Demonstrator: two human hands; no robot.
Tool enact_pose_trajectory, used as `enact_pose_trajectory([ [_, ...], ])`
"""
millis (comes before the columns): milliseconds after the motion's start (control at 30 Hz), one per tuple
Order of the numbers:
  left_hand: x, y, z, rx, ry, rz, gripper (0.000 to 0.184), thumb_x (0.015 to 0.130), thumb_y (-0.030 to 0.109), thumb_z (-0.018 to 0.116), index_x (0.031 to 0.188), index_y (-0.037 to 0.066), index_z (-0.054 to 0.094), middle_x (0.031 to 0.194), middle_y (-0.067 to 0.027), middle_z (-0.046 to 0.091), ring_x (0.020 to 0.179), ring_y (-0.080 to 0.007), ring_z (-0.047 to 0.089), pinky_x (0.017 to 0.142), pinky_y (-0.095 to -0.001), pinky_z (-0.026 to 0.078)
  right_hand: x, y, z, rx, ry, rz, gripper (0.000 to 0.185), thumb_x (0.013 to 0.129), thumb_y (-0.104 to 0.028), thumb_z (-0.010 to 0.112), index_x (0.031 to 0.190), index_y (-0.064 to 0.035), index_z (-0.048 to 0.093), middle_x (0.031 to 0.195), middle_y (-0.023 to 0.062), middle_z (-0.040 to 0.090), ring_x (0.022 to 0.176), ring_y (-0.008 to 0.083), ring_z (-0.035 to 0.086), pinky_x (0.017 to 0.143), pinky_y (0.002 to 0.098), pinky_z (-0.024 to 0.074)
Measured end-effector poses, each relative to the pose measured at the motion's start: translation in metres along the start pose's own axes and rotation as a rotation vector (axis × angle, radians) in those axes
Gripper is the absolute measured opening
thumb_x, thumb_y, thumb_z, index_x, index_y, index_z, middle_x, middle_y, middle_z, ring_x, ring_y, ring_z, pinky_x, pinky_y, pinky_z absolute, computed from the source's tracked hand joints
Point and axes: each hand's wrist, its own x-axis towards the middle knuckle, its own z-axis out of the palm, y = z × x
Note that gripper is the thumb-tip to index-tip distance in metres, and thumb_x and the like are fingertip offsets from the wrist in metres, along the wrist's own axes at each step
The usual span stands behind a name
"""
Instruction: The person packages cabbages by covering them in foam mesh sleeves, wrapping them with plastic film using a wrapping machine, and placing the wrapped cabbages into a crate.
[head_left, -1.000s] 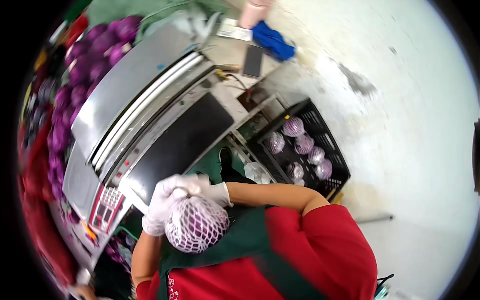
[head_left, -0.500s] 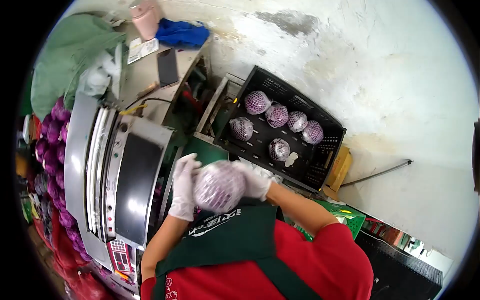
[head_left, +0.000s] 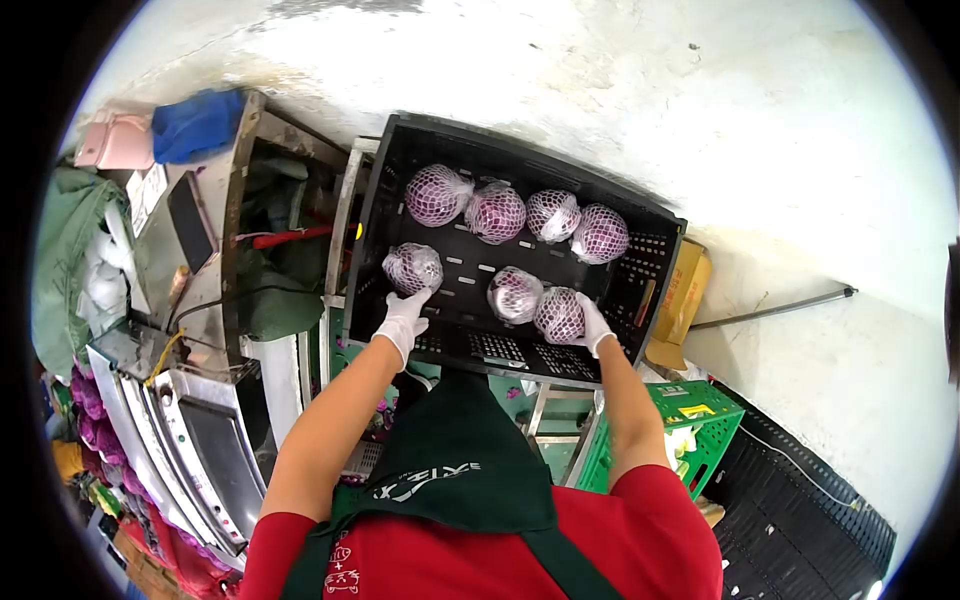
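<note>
Several purple cabbages in white netting sit inside a black plastic crate (head_left: pixel 470 355). My left hand (head_left: pixel 403 322), in a white glove, reaches over the crate's near side. Its spread fingertips touch the lower edge of the near-left cabbage (head_left: pixel 413 268). At the near right, my right hand (head_left: pixel 594 326), also gloved, curves round the side of another netted cabbage (head_left: pixel 560 314), which rests on the crate floor. Beside that one lies a further cabbage (head_left: pixel 515 295). A row of cabbages (head_left: pixel 495 212) lines the far side.
To the left are a worktop with a phone (head_left: pixel 192 222) and a metal wrapping machine (head_left: pixel 215 455). A cardboard box (head_left: pixel 685 290) stands right of the crate, against the wall. Below it are a green crate (head_left: pixel 700 405) and black crates (head_left: pixel 790 500).
The cabbage held between both hands over the machine side is now down in the crate's near-right part. Both hands have moved forward into the crate, and the view has shifted toward it.
</note>
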Motion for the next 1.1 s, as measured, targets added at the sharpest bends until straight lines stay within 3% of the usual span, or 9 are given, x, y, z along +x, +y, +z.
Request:
enact_pose_trajectory([
  [33, 0.009, 0.006, 0.004, -0.039, 0.010, -0.154, 0.108, 0.077, 0.032, 0.076, 0.149, 0.019, -0.002, 0.143, -0.0218, 0.030, 0.111, -0.0393, 0.054, 0.088, -0.0451, 0.050, 0.012, 0.008, 0.007, 0.185, -0.103, 0.030, 0.054, 0.089, -0.053, 0.048, 0.128, -0.0161, 0.051, 0.126, 0.0078, 0.058, 0.115, 0.0279, 0.056, 0.093, 0.0580, 0.0439],
  [200, 0.056, 0.004, 0.031, -0.376, -0.308, -0.029, 0.110, 0.078, 0.041, 0.073, 0.149, 0.023, -0.008, 0.145, -0.0170, 0.032, 0.133, -0.0372, 0.034, 0.111, -0.0472, 0.026, 0.032, 0.000, 0.074, 0.695, -0.161, 0.055, 0.053, 0.089, -0.050, 0.047, 0.120, -0.0086, 0.059, 0.124, 0.0107, 0.059, 0.115, 0.0306, 0.054, 0.104, 0.0493, 0.0372],
  [233, 0.040, 0.020, 0.035, -0.361, -0.517, 0.047, 0.107, 0.081, 0.040, 0.070, 0.149, 0.023, -0.010, 0.141, -0.0147, 0.039, 0.131, -0.0326, 0.038, 0.111, -0.0447, 0.025, 0.042, -0.001, 0.086, 0.777, -0.144, -0.013, 0.062, 0.085, -0.050, 0.053, 0.127, -0.0047, 0.054, 0.129, 0.0122, 0.056, 0.119, 0.0295, 0.051, 0.105, 0.0459, 0.0355],
  [367, 0.018, 0.071, 0.049, -0.305, -0.140, 0.125, 0.103, 0.082, 0.033, 0.068, 0.149, 0.029, -0.010, 0.139, -0.0118, 0.041, 0.112, -0.0283, 0.054, 0.109, -0.0455, 0.026, 0.092, -0.009, 0.103, 0.924, 0.067, -0.163, 0.065, 0.085, -0.051, 0.055, 0.129, -0.0035, 0.052, 0.129, 0.0126, 0.055, 0.117, 0.0267, 0.052, 0.102, 0.0407, 0.0381],
  [633, -0.005, 0.053, 0.002, -0.207, -0.175, 0.179, 0.060, 0.090, 0.033, 0.060, 0.143, 0.022, 0.034, 0.123, -0.0054, 0.059, 0.109, -0.0226, 0.060, 0.098, -0.0441, 0.040, 0.044, -0.043, 0.129, -0.328, 0.728, -0.188, 0.062, 0.088, -0.046, 0.050, 0.130, -0.0003, 0.049, 0.126, 0.0196, 0.056, 0.112, 0.0358, 0.056, 0.097, 0.0423, 0.0416],
  [700, -0.046, 0.047, -0.015, -0.172, -0.252, 0.227, 0.046, 0.094, 0.029, 0.055, 0.137, 0.017, 0.045, 0.116, -0.0059, 0.063, 0.106, -0.0198, 0.061, 0.092, -0.0362, 0.045, 0.005, -0.047, 0.157, -0.477, 0.796, -0.517, 0.050, 0.088, -0.037, 0.051, 0.122, 0.0007, 0.055, 0.112, 0.0202, 0.063, 0.102, 0.0342, 0.060, 0.090, 0.0425, 0.0458],
  [800, -0.125, 0.036, -0.058, -0.216, -0.440, 0.444, 0.041, 0.096, 0.024, 0.054, 0.132, 0.007, 0.049, 0.111, -0.0112, 0.063, 0.102, -0.0188, 0.061, 0.092, -0.0317, 0.046, -0.078, -0.061, 0.210, -0.793, 0.408, -1.071, 0.029, 0.086, -0.008, 0.054, 0.113, 0.0015, 0.059, 0.111, 0.0196, 0.059, 0.105, 0.0321, 0.056, 0.094, 0.0406, 0.0423],
  [900, -0.183, 0.013, -0.109, -0.272, -0.365, 0.645, 0.040, 0.097, 0.020, 0.053, 0.132, 0.002, 0.048, 0.110, -0.0125, 0.063, 0.101, -0.0191, 0.062, 0.095, -0.0338, 0.046, -0.124, -0.032, 0.282, -0.541, -0.021, -1.386, 0.020, 0.082, -0.011, 0.060, 0.100, -0.0032, 0.062, 0.097, 0.0146, 0.061, 0.097, 0.0329, 0.056, 0.089, 0.0394, 0.0440],
  [1100, -0.261, -0.093, -0.227, -0.586, -0.029, 1.068, 0.048, 0.093, 0.020, 0.059, 0.135, 0.002, 0.045, 0.107, -0.0081, 0.063, 0.103, -0.0165, 0.059, 0.095, -0.0315, 0.043, -0.206, 0.031, 0.383, -0.780, -0.668, -1.043, 0.031, 0.092, -0.017, 0.052, 0.120, -0.0047, 0.055, 0.117, 0.0088, 0.058, 0.106, 0.0220, 0.055, 0.091, 0.0333, 0.0445],
])
